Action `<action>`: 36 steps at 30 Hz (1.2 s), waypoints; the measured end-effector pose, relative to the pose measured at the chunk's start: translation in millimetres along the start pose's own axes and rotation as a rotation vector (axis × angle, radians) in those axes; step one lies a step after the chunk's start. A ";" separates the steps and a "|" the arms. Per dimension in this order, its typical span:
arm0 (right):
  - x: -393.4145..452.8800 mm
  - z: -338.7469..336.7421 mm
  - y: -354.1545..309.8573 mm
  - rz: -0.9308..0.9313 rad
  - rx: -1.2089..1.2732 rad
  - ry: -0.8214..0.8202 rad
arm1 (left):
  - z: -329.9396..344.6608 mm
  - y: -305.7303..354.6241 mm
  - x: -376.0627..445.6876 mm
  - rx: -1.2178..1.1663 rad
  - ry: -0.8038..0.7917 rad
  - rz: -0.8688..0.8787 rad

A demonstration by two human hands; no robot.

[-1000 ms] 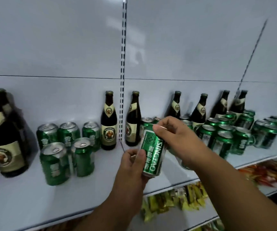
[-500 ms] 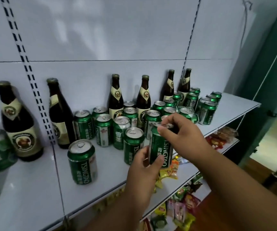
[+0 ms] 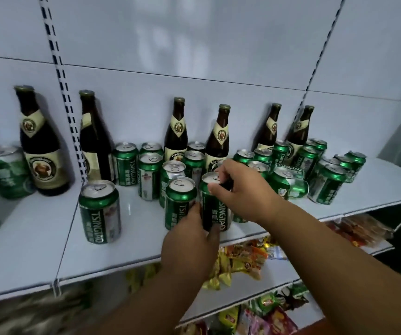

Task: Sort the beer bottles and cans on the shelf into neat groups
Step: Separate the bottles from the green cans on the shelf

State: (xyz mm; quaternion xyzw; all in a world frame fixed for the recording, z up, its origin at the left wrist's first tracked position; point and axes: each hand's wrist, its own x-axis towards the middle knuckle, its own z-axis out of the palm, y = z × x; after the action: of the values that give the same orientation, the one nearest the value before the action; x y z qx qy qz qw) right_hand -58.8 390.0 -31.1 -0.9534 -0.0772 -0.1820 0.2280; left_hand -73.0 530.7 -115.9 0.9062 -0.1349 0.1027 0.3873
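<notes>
The person is setting a green Tsingtao can (image 3: 215, 209) down at the front of the white metal shelf (image 3: 37, 252). It is standing upright, touching or nearly touching its twin, the neighbouring can (image 3: 179, 201), just left of the fingers. The left hand (image 3: 189, 240) is wrapping the smooth body low down, and the right hand (image 3: 240, 189) is pinching the silvery rim. Next, I'd judge, comes releasing and squaring it in. Behind the fingers, brown glass Franziskaner bottles (image 3: 218, 139) are standing tall.
</notes>
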 end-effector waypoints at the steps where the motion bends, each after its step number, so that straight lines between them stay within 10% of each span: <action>1: 3.0 -0.3 4.6 -0.028 -0.003 -0.030 | -1.4 0.9 0.3 0.109 0.030 0.021; 14: 23.5 -2.0 27.7 -0.230 -0.016 -0.207 | 4.5 19.9 16.4 0.388 0.259 -0.136; 21: 46.9 2.7 9.8 -0.171 -0.083 -0.352 | -14.9 -7.6 22.4 -0.075 0.498 -0.106; 36: 124.3 56.1 -40.1 -0.010 -0.167 -0.283 | -29.2 -46.8 78.5 -0.730 0.230 -0.280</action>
State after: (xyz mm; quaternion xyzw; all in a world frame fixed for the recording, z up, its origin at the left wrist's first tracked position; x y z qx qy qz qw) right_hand 64.0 459.5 -13.8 -0.9847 -0.0977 -0.0528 0.1341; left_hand 13.7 570.2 -104.9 0.7014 0.0065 0.0950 0.7064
